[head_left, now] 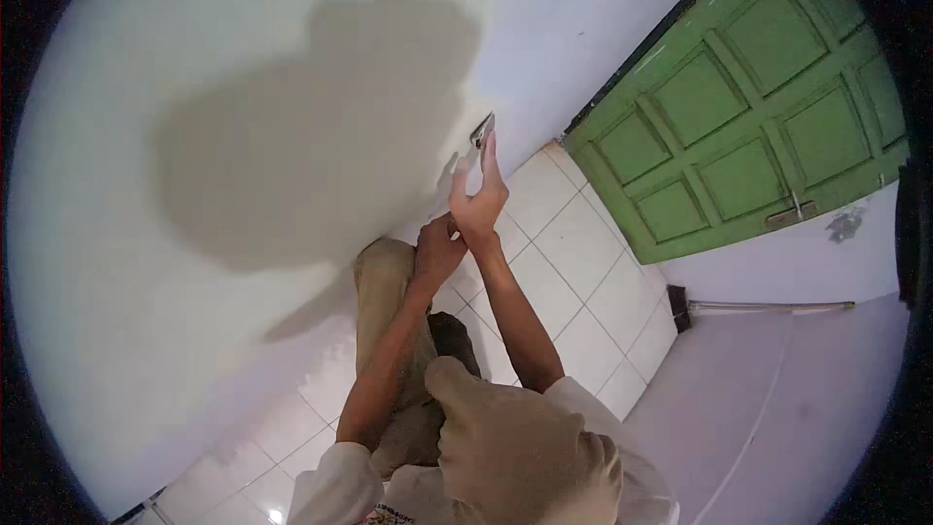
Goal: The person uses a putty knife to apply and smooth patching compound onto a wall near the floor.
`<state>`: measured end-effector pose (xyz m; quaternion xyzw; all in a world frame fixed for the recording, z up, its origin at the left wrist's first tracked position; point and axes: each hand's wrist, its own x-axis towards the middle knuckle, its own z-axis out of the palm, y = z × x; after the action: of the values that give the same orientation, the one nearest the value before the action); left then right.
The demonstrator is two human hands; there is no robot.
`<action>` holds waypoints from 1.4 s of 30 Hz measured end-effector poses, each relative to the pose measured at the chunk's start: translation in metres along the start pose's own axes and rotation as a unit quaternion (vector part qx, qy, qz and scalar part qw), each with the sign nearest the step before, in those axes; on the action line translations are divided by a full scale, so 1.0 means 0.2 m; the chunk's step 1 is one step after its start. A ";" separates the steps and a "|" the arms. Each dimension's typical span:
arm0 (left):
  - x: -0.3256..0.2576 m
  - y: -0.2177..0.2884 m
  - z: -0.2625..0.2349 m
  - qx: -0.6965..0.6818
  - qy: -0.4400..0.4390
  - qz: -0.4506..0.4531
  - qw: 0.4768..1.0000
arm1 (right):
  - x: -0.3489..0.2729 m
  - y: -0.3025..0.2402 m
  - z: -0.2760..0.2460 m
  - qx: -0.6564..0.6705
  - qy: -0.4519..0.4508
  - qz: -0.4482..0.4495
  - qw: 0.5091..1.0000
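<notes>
My right hand (477, 211) is raised against the pale wall (262, 350), its fingers pointing up along it. At its fingertips a small flat metal-edged tool (483, 128), scraper-like, touches the wall; its handle is mostly hidden by the hand, so its exact kind is unclear. Just below, my left hand (439, 251) is closed beside my right wrist, its fingers curled toward the wall. Whatever the left fingers hold, if anything, is hidden.
My bent knees (389, 272) are close to the wall, over white floor tiles (554, 272). A green panelled door (700, 107) with a metal handle stands at the right. A broom (680, 309) with a long stick lies along the lilac wall (729, 379).
</notes>
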<state>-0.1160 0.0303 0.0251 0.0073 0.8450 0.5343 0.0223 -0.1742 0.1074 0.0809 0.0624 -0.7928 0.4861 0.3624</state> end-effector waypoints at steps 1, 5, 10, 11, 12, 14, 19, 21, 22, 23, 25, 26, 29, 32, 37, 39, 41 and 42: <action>0.01 -0.01 0.01 -0.005 -0.002 0.001 1.000 | 0.00 0.02 0.01 0.000 0.007 0.008 1.000; 0.02 -0.03 0.02 -0.033 -0.005 -0.013 0.999 | 0.03 0.05 0.01 0.024 0.047 0.060 0.997; 0.02 -0.03 0.04 -0.065 0.014 0.015 0.998 | 0.08 0.13 -0.03 0.014 0.084 0.034 0.996; 0.02 -0.03 0.03 -0.055 0.005 0.007 0.998 | 0.07 0.13 -0.04 0.010 0.088 0.030 0.996; 0.02 -0.04 0.03 -0.044 -0.002 -0.003 0.999 | 0.07 0.13 -0.04 0.009 0.091 0.027 0.995; 0.02 -0.06 0.04 -0.067 0.018 0.014 0.997 | 0.08 0.12 -0.03 0.014 0.097 0.004 0.995; 0.00 -0.04 0.03 -0.069 0.022 0.020 0.997 | 0.09 0.09 -0.04 0.015 0.093 0.027 0.995; 0.00 -0.03 0.03 -0.069 0.018 0.021 0.997 | 0.10 0.09 -0.04 0.041 0.113 0.069 0.990; 0.01 -0.04 0.04 -0.068 0.018 0.023 0.997 | 0.10 0.09 -0.03 0.054 0.123 0.090 0.987; 0.01 -0.05 0.05 -0.067 0.018 0.025 0.997 | 0.11 0.08 -0.03 0.058 0.121 0.089 0.987; 0.02 -0.06 0.04 -0.065 0.020 0.026 0.997 | 0.12 0.07 -0.02 0.066 0.117 0.088 0.987; 0.01 -0.06 0.04 -0.065 0.022 0.025 0.997 | 0.12 0.07 -0.02 0.063 0.116 0.100 0.986; 0.01 -0.05 0.06 -0.076 0.024 0.032 0.996 | 0.14 0.09 -0.05 0.057 0.123 0.114 0.984; 0.02 -0.10 0.06 -0.077 0.029 0.043 0.996 | 0.14 0.03 -0.05 0.057 0.127 0.084 0.987; 0.01 -0.08 0.07 -0.060 0.032 0.049 0.996 | 0.12 0.06 -0.07 0.013 0.081 0.006 0.997; 0.01 -0.06 0.06 -0.070 0.033 0.051 0.996 | 0.12 0.09 -0.08 0.004 0.071 0.022 0.997; 0.02 -0.04 0.06 -0.058 0.029 0.042 0.997 | 0.13 0.10 -0.09 0.008 0.068 0.020 0.997; 0.01 -0.06 0.06 -0.049 0.027 0.034 0.998 | 0.12 0.06 -0.09 0.017 0.070 0.016 0.997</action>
<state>-0.1174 0.0352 0.0091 0.0203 0.8174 0.5755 -0.0178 -0.1882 0.1349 0.0930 0.0214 -0.7579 0.5085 0.4080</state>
